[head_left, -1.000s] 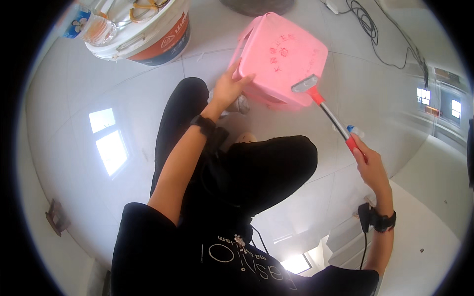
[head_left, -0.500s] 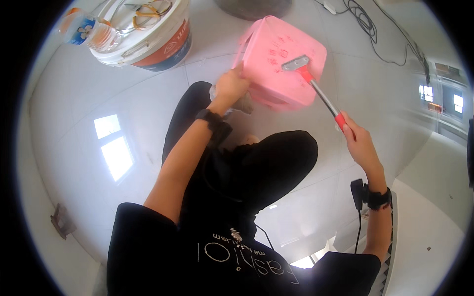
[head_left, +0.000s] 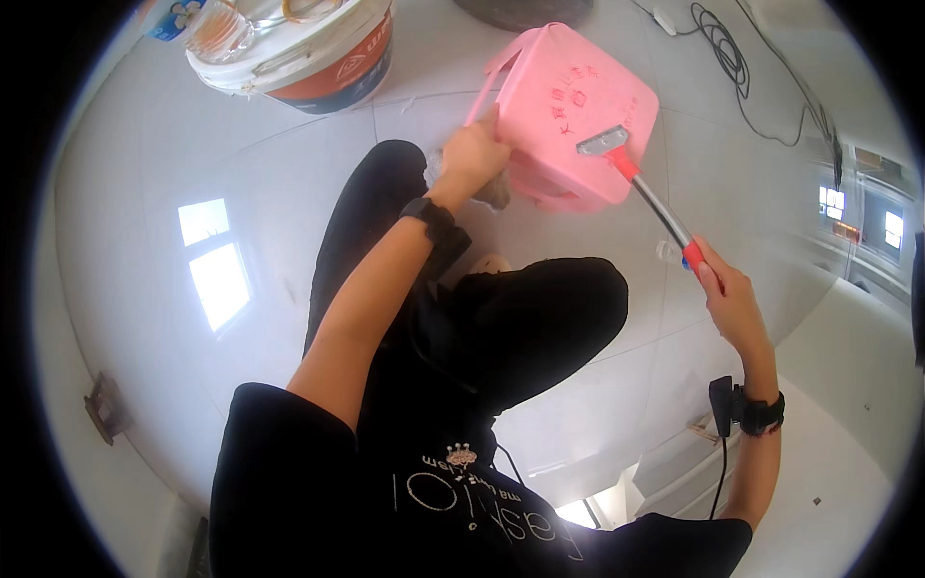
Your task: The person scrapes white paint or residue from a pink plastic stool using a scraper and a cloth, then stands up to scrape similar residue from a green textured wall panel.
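Note:
A pink plastic stool (head_left: 540, 101) with red printed marks stands tilted on the floor ahead of me. My left hand (head_left: 474, 159) is closed on its left edge, though the fingertips are partly hidden. My right hand (head_left: 729, 301) grips the red end of a scraper (head_left: 663, 210) with a metal shaft. The scraper's flat grey head lies against the stool's top face, or just above it; I cannot tell which. Something greyish (head_left: 496, 192) shows under my left hand, mostly covered.
At the far left stands a white lidded bucket (head_left: 332, 75) with an orange and blue label. A clear plastic bottle (head_left: 220, 31) lies on its lid. A dark round object (head_left: 525, 12) sits at the far edge. Black cable (head_left: 725, 58) is coiled at the far right.
The scraper head has slid across the stool's top toward its near right edge, and my right hand has moved nearer. My left hand keeps its grip. The whole view has shifted slightly.

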Action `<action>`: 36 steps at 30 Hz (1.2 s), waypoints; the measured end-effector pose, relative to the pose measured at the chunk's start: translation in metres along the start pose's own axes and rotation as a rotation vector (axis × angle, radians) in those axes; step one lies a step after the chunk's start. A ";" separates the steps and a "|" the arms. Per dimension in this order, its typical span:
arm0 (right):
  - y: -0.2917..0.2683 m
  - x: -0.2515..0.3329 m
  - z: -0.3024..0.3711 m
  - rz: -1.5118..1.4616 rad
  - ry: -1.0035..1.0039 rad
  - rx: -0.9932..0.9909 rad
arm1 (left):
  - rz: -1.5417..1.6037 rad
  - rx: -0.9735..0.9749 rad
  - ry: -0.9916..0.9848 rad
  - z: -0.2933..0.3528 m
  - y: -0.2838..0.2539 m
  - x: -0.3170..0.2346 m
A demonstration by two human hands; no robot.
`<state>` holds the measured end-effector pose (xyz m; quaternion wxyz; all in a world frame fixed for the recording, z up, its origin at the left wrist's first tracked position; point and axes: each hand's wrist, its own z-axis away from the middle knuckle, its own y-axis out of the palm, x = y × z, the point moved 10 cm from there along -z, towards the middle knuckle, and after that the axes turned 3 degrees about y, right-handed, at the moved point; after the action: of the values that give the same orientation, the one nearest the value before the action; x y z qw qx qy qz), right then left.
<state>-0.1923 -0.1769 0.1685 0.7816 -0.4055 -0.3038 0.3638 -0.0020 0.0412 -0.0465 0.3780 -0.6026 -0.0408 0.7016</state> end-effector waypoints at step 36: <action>-0.009 0.052 -0.066 -0.085 0.067 0.025 | 0.100 -0.021 -0.068 0.006 0.002 0.008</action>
<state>-0.1096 -0.1653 0.1531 0.8111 -0.3942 -0.2899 0.3204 -0.0076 0.0468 -0.0525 0.3343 -0.5837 -0.0309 0.7394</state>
